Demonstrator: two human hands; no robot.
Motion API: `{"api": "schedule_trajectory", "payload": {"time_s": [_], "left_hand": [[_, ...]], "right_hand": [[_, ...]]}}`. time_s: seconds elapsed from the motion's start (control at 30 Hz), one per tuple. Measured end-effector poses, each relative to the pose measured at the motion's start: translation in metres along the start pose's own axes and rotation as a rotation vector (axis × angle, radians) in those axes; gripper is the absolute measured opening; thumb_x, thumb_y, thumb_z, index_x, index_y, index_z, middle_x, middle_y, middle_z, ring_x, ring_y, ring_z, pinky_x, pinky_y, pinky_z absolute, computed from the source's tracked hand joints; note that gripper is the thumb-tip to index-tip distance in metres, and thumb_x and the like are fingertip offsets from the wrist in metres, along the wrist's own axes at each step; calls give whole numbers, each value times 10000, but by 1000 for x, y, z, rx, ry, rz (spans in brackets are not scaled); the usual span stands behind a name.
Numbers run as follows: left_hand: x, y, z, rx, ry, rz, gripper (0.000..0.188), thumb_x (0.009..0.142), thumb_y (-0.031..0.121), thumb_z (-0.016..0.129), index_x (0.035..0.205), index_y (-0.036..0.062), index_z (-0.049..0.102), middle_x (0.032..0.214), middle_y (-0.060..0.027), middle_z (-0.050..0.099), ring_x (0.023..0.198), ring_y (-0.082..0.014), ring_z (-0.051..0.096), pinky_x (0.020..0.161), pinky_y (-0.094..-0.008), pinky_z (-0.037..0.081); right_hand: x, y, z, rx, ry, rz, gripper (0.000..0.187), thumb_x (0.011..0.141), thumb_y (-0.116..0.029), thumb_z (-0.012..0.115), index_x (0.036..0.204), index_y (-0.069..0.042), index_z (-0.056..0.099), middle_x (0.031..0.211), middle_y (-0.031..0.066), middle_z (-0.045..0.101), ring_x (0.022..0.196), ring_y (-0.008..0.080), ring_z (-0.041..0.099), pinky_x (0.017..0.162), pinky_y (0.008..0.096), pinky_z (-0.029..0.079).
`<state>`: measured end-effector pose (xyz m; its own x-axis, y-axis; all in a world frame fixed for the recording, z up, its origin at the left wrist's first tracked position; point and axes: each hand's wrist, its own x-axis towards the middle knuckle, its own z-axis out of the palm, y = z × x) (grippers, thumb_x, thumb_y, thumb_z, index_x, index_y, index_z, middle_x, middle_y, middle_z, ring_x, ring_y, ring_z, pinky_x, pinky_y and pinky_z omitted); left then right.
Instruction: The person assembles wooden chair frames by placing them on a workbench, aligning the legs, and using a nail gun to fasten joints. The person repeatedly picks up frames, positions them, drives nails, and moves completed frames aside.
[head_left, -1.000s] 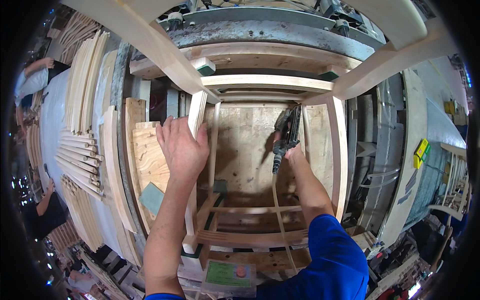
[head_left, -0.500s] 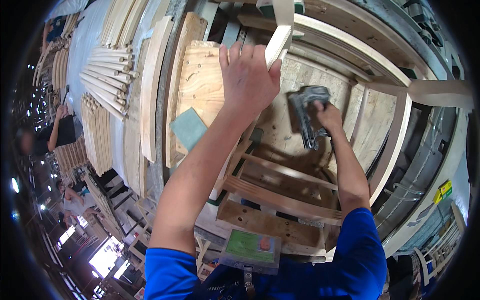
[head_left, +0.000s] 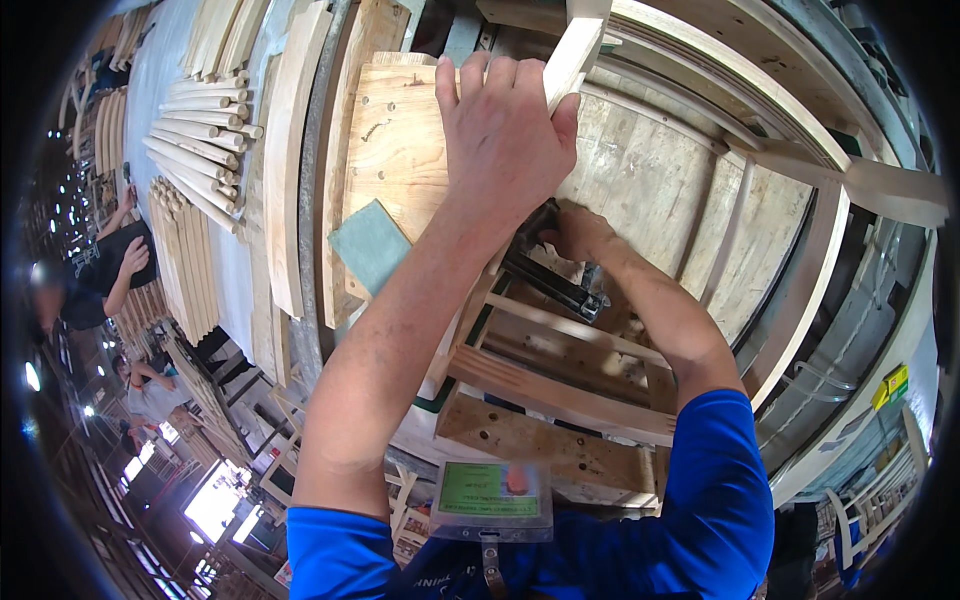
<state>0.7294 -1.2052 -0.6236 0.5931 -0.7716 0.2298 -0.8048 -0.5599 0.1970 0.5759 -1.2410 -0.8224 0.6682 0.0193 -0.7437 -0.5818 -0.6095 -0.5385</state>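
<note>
A pale wooden chair-like frame (head_left: 806, 290) with curved rails and slats lies before me. My left hand (head_left: 508, 135) is closed over its left upright rail (head_left: 580, 55), thumb on the right side and fingers over the left. My right hand (head_left: 582, 236) grips a black nail gun (head_left: 552, 285) inside the frame. The tool's head sits close against the left rail, partly hidden under my left wrist; whether it touches the wood I cannot tell. Beside my left forearm, a grey-green square pad (head_left: 370, 247) rests on a wooden block (head_left: 395, 140).
Left of the frame, bundles of round dowels (head_left: 200, 130) and curved wooden strips (head_left: 297, 170) lie on a bench. A drilled board (head_left: 540, 440) lies near my body. A yellow-green box (head_left: 890, 386) is at the right. Another person (head_left: 110, 260) works at the far left.
My right hand has brought the nail gun leftward, from the middle of the frame to its left rail. My left hand keeps its hold on the rail.
</note>
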Motion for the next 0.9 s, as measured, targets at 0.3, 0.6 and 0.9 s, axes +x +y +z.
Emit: {"api": "schedule_trajectory", "payload": {"time_s": [0.3, 0.6, 0.9], "left_hand": [[2, -1, 1, -17, 17, 11, 414, 912, 316, 730, 1144, -25, 689, 1109, -180, 687, 1240, -386, 567, 1185, -600, 291], [-6, -6, 9, 42, 166, 34, 413, 869, 320, 764, 1093, -22, 706, 1095, -198, 703, 1172, -387, 615, 1111, -632, 388], [-4, -2, 6, 53, 224, 122, 364, 870, 298, 791, 1094, 19, 722, 1072, -137, 724, 1143, -321, 643, 1099, -621, 412]], "right_hand": [[15, 3, -1, -199, -200, -117, 732, 914, -591, 722, 1277, 43, 678, 1268, 249, 690, 1233, 391, 651, 1048, 438, 528], [-46, 13, -52, -511, -72, -72, 342, 1029, -327, 630, 1082, -19, 771, 1148, 167, 762, 1114, 323, 725, 969, 410, 571], [-41, 92, -9, -1015, -539, -213, 203, 898, -159, 728, 1067, -164, 842, 1103, 19, 807, 1056, 197, 762, 775, 405, 636]]}}
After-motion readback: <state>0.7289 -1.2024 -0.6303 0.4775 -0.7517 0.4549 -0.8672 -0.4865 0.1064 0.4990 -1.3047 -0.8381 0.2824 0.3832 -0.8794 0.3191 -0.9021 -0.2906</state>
